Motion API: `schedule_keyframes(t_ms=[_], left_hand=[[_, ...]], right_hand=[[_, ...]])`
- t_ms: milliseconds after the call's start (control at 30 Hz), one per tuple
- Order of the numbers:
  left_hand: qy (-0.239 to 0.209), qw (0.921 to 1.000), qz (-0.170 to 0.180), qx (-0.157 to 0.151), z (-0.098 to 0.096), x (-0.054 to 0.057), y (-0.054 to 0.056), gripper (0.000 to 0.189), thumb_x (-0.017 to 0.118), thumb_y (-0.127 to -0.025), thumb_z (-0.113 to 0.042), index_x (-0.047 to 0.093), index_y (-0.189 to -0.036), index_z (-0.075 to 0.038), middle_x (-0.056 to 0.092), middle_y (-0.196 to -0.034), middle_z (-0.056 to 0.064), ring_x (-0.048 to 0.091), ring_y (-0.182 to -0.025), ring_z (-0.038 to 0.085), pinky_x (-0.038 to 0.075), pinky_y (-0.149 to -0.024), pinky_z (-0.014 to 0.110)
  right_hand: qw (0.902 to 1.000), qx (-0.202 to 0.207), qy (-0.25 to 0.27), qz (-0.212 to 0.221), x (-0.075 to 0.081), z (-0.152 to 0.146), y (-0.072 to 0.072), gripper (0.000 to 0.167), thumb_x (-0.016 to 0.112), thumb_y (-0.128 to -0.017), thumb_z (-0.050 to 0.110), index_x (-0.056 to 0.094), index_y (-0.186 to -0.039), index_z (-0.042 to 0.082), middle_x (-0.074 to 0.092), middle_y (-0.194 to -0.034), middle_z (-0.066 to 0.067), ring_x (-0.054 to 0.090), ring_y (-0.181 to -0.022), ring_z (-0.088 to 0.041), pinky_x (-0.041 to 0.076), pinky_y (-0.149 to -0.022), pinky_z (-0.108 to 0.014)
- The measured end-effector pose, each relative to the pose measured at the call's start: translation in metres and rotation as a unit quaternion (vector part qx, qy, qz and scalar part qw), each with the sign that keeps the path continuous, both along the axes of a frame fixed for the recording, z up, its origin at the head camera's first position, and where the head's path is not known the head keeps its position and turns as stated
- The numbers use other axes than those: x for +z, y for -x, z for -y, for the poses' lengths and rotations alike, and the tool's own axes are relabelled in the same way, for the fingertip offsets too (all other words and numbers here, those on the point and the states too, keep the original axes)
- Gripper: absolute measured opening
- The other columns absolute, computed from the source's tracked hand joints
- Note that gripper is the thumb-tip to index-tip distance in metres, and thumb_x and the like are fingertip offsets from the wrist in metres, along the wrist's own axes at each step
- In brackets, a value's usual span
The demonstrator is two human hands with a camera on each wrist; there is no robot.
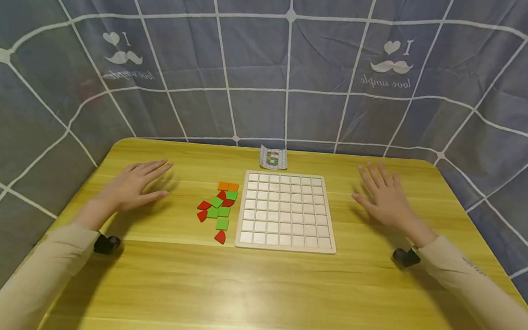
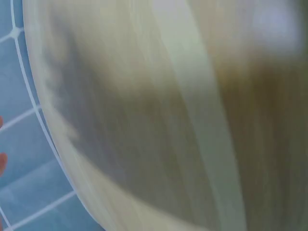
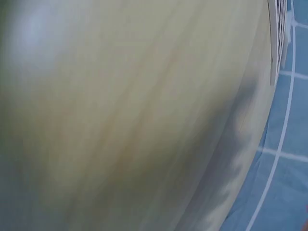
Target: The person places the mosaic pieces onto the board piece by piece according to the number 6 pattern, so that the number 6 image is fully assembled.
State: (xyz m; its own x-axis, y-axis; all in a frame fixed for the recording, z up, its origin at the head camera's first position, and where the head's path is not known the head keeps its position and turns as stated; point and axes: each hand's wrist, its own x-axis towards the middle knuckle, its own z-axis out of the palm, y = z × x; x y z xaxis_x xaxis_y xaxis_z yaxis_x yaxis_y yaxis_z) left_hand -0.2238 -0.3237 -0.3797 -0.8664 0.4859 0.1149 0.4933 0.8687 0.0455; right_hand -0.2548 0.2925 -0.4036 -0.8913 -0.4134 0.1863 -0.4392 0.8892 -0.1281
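Tiles left of the board lie bunched — probably best pinched singly by the edges; left hand and right hand flank the board, empty, fingers outstretched.

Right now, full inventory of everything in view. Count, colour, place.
orange squares: 2, orange, left of the board, far end of the loose pieces
green squares: 5, green, loose left of the board
red quarter-round pieces: 5, red, loose among and around the green squares
grid board: 1, pale, mid-table
printed sheet: 1, whitish with a multicoloured pattern, beyond the board
table: 1, yellow wood, under everything
backdrop cloth: at least 1, grey-blue with white lines, behind the table and at both sides
wrist devices: 2, black, one at each wrist
sleeves: 2, beige, one per arm
left hand: 1, over the table, left of the pieces
right hand: 1, over the table, right of the board
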Motion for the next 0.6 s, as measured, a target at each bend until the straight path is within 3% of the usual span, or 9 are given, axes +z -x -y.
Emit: schedule_keyframes(t_ms=[333,600], left_hand=[[-0.03,0.9982,-0.044,-0.028,-0.034,0.001,-0.015,0.064,0.065,-0.089,-0.041,0.046,-0.143,-0.014,0.058,-0.132,0.016,0.051,-0.123,0.037,0.034,-0.103,0.057],[-0.049,0.996,-0.049,-0.056,-0.064,0.001,-0.029,0.054,0.07,-0.086,-0.039,0.059,-0.133,-0.015,0.066,-0.124,0.008,0.057,-0.115,0.032,0.04,-0.099,0.055]], right_hand=[[0.999,0.04,0.007,0.022,-0.003,0.027,-0.01,0.083,0.048,-0.097,0.048,0.005,-0.155,0.006,0.001,-0.162,-0.015,-0.001,-0.148,-0.039,0.009,-0.113,-0.065],[0.9952,0.057,-0.015,0.079,-0.009,0.046,-0.018,0.086,0.047,-0.096,0.051,-0.001,-0.156,0.012,-0.003,-0.162,-0.017,-0.006,-0.148,-0.04,0.007,-0.112,-0.067]])
